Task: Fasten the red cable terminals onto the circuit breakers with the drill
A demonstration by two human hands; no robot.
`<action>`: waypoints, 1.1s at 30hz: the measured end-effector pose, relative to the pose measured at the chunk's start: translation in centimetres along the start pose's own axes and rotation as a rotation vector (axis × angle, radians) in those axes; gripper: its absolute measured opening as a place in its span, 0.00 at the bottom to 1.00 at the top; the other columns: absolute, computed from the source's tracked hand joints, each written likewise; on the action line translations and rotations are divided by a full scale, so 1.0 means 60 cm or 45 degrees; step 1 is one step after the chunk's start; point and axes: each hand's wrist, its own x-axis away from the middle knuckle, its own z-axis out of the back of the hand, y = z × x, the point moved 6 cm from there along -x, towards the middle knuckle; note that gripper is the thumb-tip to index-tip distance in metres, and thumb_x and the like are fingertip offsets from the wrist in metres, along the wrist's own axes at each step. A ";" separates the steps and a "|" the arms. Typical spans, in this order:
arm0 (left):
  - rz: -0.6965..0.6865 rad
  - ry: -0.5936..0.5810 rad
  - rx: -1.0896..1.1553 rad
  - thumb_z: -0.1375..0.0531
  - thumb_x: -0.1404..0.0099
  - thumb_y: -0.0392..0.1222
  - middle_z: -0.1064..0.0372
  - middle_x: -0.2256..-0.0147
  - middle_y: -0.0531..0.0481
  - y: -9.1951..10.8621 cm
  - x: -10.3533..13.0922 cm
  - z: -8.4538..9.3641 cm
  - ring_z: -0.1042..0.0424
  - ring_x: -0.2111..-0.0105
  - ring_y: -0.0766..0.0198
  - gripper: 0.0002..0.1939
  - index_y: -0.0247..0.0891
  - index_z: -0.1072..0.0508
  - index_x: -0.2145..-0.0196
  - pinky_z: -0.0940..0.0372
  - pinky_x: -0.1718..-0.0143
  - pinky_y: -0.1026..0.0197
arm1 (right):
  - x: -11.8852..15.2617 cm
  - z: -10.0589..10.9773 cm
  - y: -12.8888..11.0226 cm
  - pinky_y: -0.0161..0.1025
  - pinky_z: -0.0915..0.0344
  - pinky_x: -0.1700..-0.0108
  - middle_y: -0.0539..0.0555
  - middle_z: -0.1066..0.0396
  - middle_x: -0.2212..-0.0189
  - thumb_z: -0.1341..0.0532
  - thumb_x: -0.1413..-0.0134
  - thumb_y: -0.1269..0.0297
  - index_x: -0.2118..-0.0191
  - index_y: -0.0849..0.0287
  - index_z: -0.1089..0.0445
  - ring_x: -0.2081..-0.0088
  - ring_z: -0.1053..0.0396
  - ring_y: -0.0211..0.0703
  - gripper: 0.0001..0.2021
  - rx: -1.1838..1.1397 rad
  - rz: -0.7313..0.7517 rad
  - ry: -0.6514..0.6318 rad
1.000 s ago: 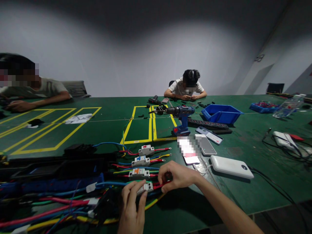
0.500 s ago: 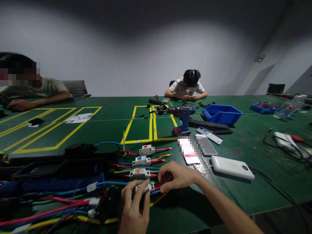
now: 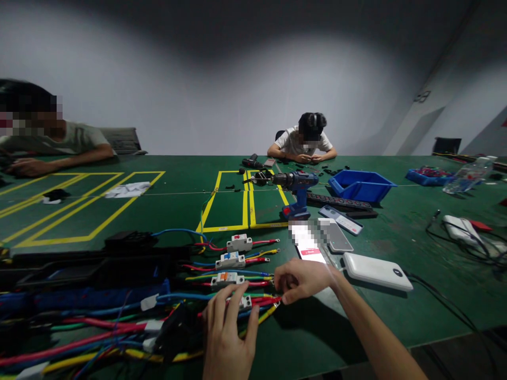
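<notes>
My left hand [image 3: 225,332] lies on the nearest white circuit breaker [image 3: 242,302], fingers spread over it and its wires. Pinching the end of the red wire [image 3: 268,301] that runs out of that breaker's right side is my right hand [image 3: 303,279]. Three more breakers sit in a row behind: one with an orange switch [image 3: 227,278], one with a blue switch [image 3: 229,260] and one with a red switch [image 3: 239,243], each with coloured wires attached. A thick bundle of red, blue, yellow and green cables [image 3: 87,332] runs off to the left.
A phone [image 3: 311,248], a second phone [image 3: 336,236] and a white power bank [image 3: 376,271] lie right of my hand. A blue drill [image 3: 297,190], blue bin [image 3: 358,184] and power strip [image 3: 340,201] stand behind. Two other people sit at the green table [image 3: 178,206].
My right hand slid to the right along the red wire to its end. My left hand flattened over the nearest breaker and pressed it down onto the table.
</notes>
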 end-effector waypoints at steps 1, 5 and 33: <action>-0.003 0.019 -0.009 0.38 0.36 0.45 0.33 0.49 0.45 0.000 0.000 -0.003 0.34 0.49 0.54 0.25 0.47 0.34 0.42 0.38 0.48 0.48 | 0.000 -0.002 0.001 0.30 0.36 0.68 0.51 0.26 0.69 0.30 0.52 0.54 0.56 0.62 0.28 0.70 0.29 0.36 0.21 -0.013 0.004 -0.017; -0.001 0.041 -0.037 0.39 0.35 0.44 0.32 0.52 0.46 -0.004 0.003 -0.014 0.33 0.51 0.55 0.22 0.48 0.32 0.44 0.38 0.49 0.48 | -0.002 -0.005 0.000 0.30 0.36 0.69 0.50 0.27 0.72 0.30 0.52 0.53 0.59 0.62 0.28 0.71 0.29 0.36 0.20 -0.029 0.013 -0.051; 0.049 -0.006 -0.088 0.40 0.35 0.45 0.32 0.51 0.45 -0.005 0.007 -0.019 0.34 0.50 0.54 0.21 0.46 0.32 0.44 0.39 0.48 0.48 | -0.007 -0.008 0.000 0.29 0.37 0.69 0.49 0.26 0.70 0.33 0.49 0.62 0.58 0.62 0.27 0.72 0.30 0.33 0.13 -0.082 0.048 -0.042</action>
